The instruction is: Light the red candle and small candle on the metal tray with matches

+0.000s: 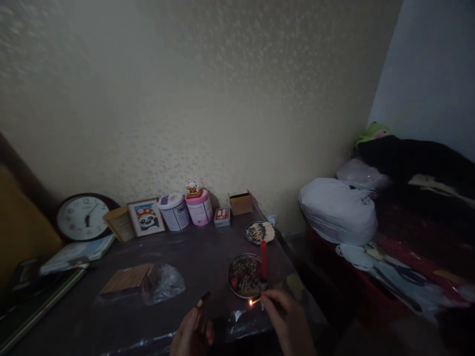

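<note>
I see a red candle (pixel 263 259) on a speckled dark dish (pixel 246 277), a white-faced clock (pixel 82 217) with a dark rim, a pink-lidded jar (pixel 199 206), a purple-and-white tub (pixel 174 211), a red matchbox (pixel 222 216), and cream textured wallpaper (pixel 185 89).

Right hand (pixel 287 319) holding a lit match (pixel 255 301) beside the round dish (pixel 247 276) on the dark surface (pixel 193 257).
Left hand (pixel 193 336) is gripping a small matchbox (pixel 203 299), well short of the flame. A red candle (pixel 263 259) is standing upright in the dish, unlit; behind it a second dish of matches (pixel 260 232) is sitting. Clock (pixel 82 216), framed picture (pixel 146 216) and two tubs (pixel 187 210) are leaning along the wall.
</note>
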A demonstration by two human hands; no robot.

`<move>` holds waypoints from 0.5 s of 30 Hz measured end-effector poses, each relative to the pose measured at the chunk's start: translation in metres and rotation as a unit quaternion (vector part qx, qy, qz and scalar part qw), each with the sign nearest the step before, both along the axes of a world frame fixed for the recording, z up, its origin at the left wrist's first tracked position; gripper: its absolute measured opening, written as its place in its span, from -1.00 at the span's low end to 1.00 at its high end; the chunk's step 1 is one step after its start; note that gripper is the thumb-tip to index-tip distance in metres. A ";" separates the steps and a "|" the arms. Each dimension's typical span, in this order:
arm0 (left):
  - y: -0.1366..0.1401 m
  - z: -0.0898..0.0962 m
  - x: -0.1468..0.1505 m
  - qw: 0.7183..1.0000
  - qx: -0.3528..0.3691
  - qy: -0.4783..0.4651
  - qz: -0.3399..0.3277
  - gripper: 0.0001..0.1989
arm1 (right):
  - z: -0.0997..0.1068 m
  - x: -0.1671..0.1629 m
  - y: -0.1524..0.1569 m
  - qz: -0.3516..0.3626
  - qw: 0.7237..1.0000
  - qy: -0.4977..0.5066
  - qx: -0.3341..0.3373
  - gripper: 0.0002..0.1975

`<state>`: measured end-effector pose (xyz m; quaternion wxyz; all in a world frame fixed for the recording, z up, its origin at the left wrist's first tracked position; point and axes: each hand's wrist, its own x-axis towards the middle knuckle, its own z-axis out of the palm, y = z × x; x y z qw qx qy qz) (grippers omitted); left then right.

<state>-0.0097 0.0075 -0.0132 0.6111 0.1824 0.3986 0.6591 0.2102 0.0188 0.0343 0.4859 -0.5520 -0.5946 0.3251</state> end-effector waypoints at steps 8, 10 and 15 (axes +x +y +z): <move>0.001 -0.006 0.001 1.000 0.001 -0.021 0.018 -0.56 | -0.005 -0.001 0.002 0.015 1.000 -0.005 0.011 -0.78; 0.002 -0.006 0.001 0.999 0.005 -0.024 0.020 -0.53 | -0.005 -0.001 0.002 0.018 1.000 -0.004 0.010 -0.79; 0.003 -0.006 0.000 0.999 0.006 -0.047 0.015 -0.56 | -0.004 -0.001 0.001 0.031 0.999 0.003 0.012 -0.78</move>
